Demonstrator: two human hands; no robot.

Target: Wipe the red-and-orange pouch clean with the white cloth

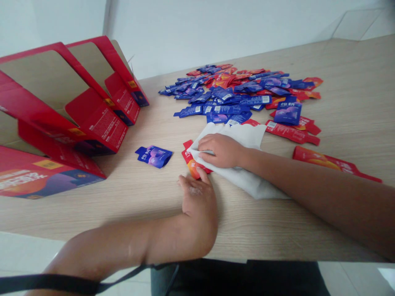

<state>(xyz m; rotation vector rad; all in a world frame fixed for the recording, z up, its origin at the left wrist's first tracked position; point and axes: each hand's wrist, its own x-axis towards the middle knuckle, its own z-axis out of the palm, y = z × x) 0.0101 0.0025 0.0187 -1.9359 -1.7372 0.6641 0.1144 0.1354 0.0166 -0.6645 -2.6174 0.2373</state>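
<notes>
A small red-and-orange spouted pouch [193, 166] lies flat on the table, partly covered by a white cloth [247, 174]. My left hand [199, 193] bends in at the pouch's near edge, thumb and fingers holding it there. From the right, my right hand [220, 151] presses down with curled fingers, gripping the cloth over the pouch's upper part. To the left, a blue-and-purple pouch [154, 156] lies by itself, touched by neither hand. Under my right forearm, another red pouch [327, 160] is partly hidden.
A wide heap of blue and red pouches [228, 98] spreads behind my hands, toward the white wall [216, 33]. Several open red cardboard boxes [92, 123] stand in a row at the left. A dark strap [49, 283] crosses below my left forearm, near the table's front edge.
</notes>
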